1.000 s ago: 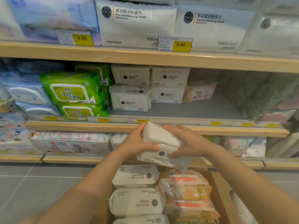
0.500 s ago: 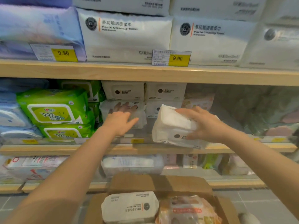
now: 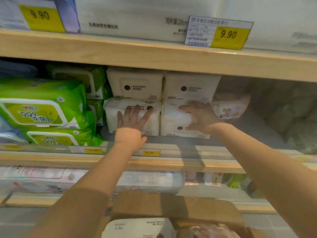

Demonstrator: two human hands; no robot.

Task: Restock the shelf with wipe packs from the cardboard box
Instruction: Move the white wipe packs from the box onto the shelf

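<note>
On the middle shelf, under a wooden board carrying two yellow 9.90 price tags, stacks of wipe packs fill the left and centre while the right end of the shelf lies bare and grey. Green wipe packs stand at the shelf's left end, with white packs stacked two high just beside them toward the centre. Below the shelf, at the bottom edge of the view, the cardboard box stands open with another white pack and a pinkish pack lying inside.

Both bare arms reach up to the shelf. The left hand lies flat, fingers spread, its palm pressed against the front of the lower left white wipe pack; it presses rather than grasps. The right hand, blurred, rests with loosely curled fingers over the top and right side of the white wipe pack sitting on the shelf just beside the first one; whether its grip truly closes on the pack I cannot tell. A small pale pack with a printed picture lies further back on the shelf, right of that hand.
</note>
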